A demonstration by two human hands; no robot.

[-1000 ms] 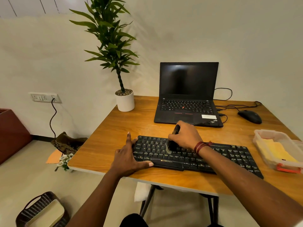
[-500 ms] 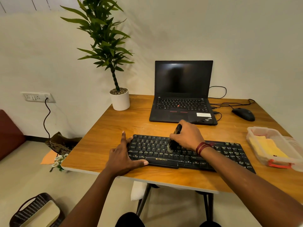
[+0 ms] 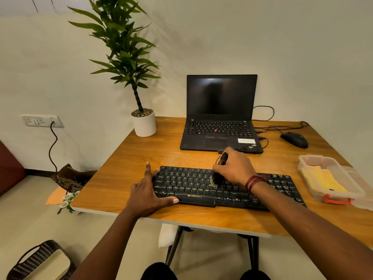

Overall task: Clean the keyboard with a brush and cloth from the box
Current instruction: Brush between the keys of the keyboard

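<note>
Head view, A: Report the hands, nearest first.

B: Left hand (image 3: 148, 196) lies flat with straight fingers, grasping nothing. It braces the left end of the keyboard (image 3: 189, 183), thumb along the front edge. Right hand (image 3: 235, 168) is curled round the brush (image 3: 218, 178). The bristles touch the keys near the middle of the board and the handle points away from the person.

A: Location of the keyboard?

B: On the table (image 3: 125, 172), near the front edge, lying parallel to it.

A: Step in hand?

B: Judged as the brushing step, at mid-board. The right-hand key block shows no contact.

A: Requirement for the next move?

B: Probably light strokes carried rightward along the rows, with the left hand bracing so the board does not slide. The cloth step is not yet begun: the yellow cloth (image 3: 325, 180) lies inside the clear box (image 3: 302, 168) at the right of the table, apart from the keyboard.

A: Far field?

B: Laptop (image 3: 220, 136) open with a dark screen, mouse (image 3: 294, 139) to its right, potted plant (image 3: 143, 124) at the far left corner.
</note>
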